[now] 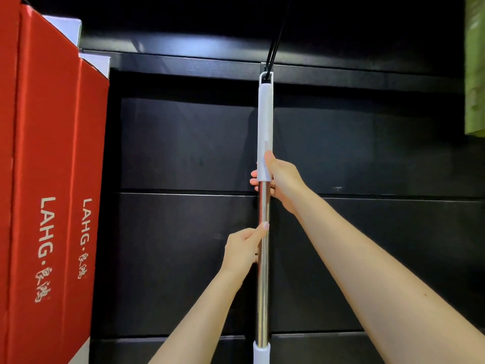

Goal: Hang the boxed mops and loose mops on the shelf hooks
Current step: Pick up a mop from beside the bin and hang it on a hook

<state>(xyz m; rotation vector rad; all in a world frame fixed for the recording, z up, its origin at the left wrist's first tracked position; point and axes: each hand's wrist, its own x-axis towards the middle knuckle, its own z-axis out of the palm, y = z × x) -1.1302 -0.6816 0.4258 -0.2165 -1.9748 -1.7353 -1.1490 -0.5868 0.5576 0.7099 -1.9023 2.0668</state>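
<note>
A loose mop stands upright in the middle of the view, showing a shiny metal pole [263, 298] and a white plastic grip [265, 119]. The loop at the grip's top sits on a thin black shelf hook [275, 40] that juts out from the dark back panel. My right hand [279, 183] is wrapped around the pole where the white grip ends. My left hand [245, 249] holds the metal pole lower down, thumb pointing up along it. The mop head is out of view below.
Two tall red boxes marked LAHG [47, 206] hang or stand at the left, close to the mop. A green box [475, 67] shows at the right edge. The black slatted back panel [183, 143] fills the space between them.
</note>
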